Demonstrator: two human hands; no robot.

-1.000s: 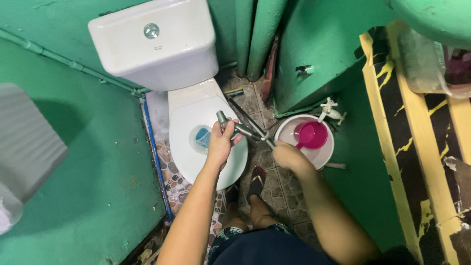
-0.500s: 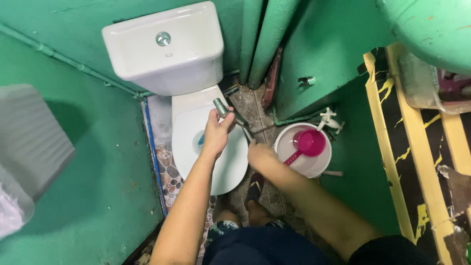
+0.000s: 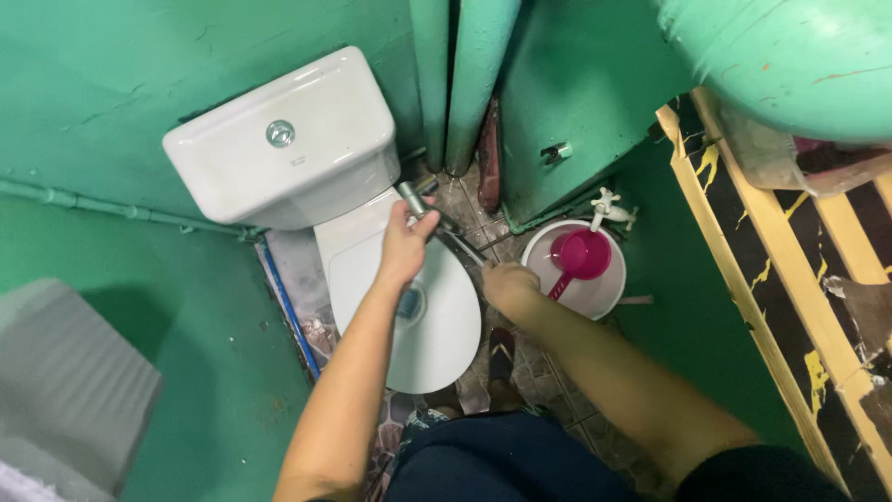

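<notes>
Head view: both hands on the bidet sprayer beside the toilet.
Left hand (image 3: 405,249) grips the sprayer head (image 3: 412,198) over the closed white lid (image 3: 437,325); right hand (image 3: 508,284) clasps its hose (image 3: 462,245), near the pink dipper (image 3: 578,256).

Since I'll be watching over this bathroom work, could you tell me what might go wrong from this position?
The left hand holds the metal sprayer above the closed toilet lid; if triggered, water may splash off the lid. The right hand grips the hose near the white bucket; a tug could knock the pink dipper. A wet tiled floor could be slippery.
</notes>
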